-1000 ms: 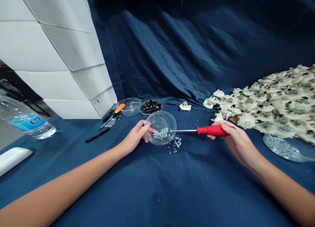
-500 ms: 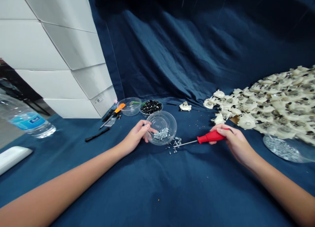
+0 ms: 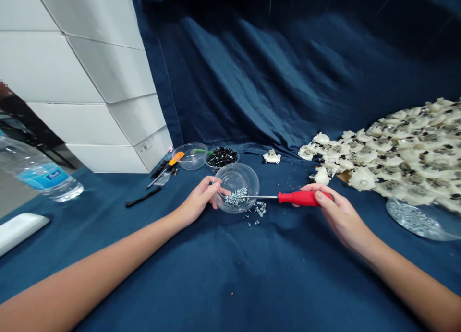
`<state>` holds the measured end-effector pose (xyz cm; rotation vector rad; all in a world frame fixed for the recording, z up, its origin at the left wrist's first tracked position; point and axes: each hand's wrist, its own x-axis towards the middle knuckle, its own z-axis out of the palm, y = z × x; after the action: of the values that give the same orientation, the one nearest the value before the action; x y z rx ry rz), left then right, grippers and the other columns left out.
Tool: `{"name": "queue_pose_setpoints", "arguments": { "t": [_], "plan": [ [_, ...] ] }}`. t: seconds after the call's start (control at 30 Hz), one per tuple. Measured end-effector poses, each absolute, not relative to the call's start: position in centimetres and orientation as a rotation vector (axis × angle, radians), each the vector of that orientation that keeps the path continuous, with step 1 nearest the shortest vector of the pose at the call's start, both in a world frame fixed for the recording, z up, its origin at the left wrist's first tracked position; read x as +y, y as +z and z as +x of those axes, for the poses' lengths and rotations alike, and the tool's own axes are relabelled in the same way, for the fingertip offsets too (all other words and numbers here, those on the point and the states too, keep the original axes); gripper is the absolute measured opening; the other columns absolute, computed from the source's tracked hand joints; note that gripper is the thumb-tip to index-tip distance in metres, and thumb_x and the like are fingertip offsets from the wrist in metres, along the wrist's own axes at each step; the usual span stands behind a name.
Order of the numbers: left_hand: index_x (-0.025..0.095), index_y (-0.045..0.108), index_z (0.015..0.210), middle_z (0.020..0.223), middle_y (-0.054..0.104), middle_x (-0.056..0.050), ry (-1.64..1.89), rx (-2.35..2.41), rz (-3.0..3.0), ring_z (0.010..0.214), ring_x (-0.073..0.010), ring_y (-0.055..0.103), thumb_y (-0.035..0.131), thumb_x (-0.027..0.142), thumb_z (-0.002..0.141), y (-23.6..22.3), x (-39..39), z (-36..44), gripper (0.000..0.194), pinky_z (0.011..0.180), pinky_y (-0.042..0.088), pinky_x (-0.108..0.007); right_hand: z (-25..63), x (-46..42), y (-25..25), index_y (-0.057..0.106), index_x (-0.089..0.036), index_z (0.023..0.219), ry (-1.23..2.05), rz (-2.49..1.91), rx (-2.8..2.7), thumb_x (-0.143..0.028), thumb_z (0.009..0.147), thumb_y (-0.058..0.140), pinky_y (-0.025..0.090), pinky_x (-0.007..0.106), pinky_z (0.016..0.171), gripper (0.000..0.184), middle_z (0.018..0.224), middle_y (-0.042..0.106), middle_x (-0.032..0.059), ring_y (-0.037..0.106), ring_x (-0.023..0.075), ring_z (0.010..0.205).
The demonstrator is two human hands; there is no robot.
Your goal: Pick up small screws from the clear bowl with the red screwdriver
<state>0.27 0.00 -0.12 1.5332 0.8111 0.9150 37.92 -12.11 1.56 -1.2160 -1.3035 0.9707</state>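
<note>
My left hand (image 3: pixel 200 197) grips the rim of a clear plastic bowl (image 3: pixel 251 181), which is tilted towards me. Small silver screws (image 3: pixel 236 196) lie heaped inside it. In my right hand (image 3: pixel 334 209) is a screwdriver with a red handle (image 3: pixel 300 198), held nearly level. Its metal shaft crosses the bowl's right side, and the tip is at the screws. A few loose screws (image 3: pixel 260 208) are scattered on the blue cloth just right of and below the bowl.
Behind stand a bowl of black parts (image 3: pixel 222 156) and a clear dish (image 3: pixel 192 157). An orange-handled tool (image 3: pixel 176 158) lies beside white boxes (image 3: pixel 108 123). Cream plastic parts (image 3: pixel 389 154) are piled at right, near a bag of screws (image 3: pixel 414 219). A water bottle (image 3: pixel 46 176) is at left.
The screwdriver has moved up and left; its tip went from the loose screws on the cloth to the screws in the bowl. My left hand and the bowl have stayed in place.
</note>
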Motion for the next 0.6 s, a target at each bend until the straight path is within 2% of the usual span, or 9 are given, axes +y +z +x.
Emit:
{"name": "queue_pose_setpoints", "arguments": {
  "t": [0.1,0.3,0.47,0.6],
  "plan": [
    [0.018,0.056,0.119,0.113,0.083,-0.016,0.912,0.810,1.534,0.072,-0.0179,0.074,0.064,0.064,0.104,-0.1,0.0,0.3,0.049,0.062,0.057,-0.029,38.4,-12.1,1.8,0.077,-0.028,0.112,1.022,-1.172,-1.208,-0.057,0.102,0.071,0.052,0.041,0.099,0.031,0.102,0.084,0.0049,0.075,0.0323,0.102],
    [0.018,0.054,0.118,0.114,0.083,-0.017,0.900,0.833,1.524,0.072,-0.0179,0.073,0.065,0.067,0.102,0.0,0.0,0.4,0.052,0.062,0.057,-0.030,38.8,-11.9,2.6,0.082,-0.026,0.100,1.123,-1.135,-1.157,-0.054,0.098,0.075,0.057,0.041,0.081,0.029,0.085,0.082,0.0057,0.076,0.0314,0.080],
    [0.019,0.055,0.118,0.113,0.083,-0.016,0.910,0.829,1.522,0.072,-0.0180,0.073,0.065,0.066,0.102,0.1,-0.1,0.4,0.051,0.062,0.057,-0.030,38.5,-12.1,2.6,0.079,-0.026,0.101,1.148,-1.171,-1.241,-0.053,0.100,0.073,0.054,0.039,0.083,0.028,0.086,0.082,0.0040,0.075,0.0295,0.080],
    [0.019,0.054,0.118,0.113,0.083,-0.016,0.908,0.825,1.523,0.072,-0.0184,0.074,0.065,0.067,0.102,0.0,-0.1,0.4,0.052,0.062,0.057,-0.030,38.2,-12.3,2.6,0.078,-0.025,0.110,1.167,-1.211,-1.305,-0.055,0.104,0.070,0.053,0.039,0.092,0.031,0.094,0.083,0.0044,0.074,0.0281,0.089]
  ]
}}
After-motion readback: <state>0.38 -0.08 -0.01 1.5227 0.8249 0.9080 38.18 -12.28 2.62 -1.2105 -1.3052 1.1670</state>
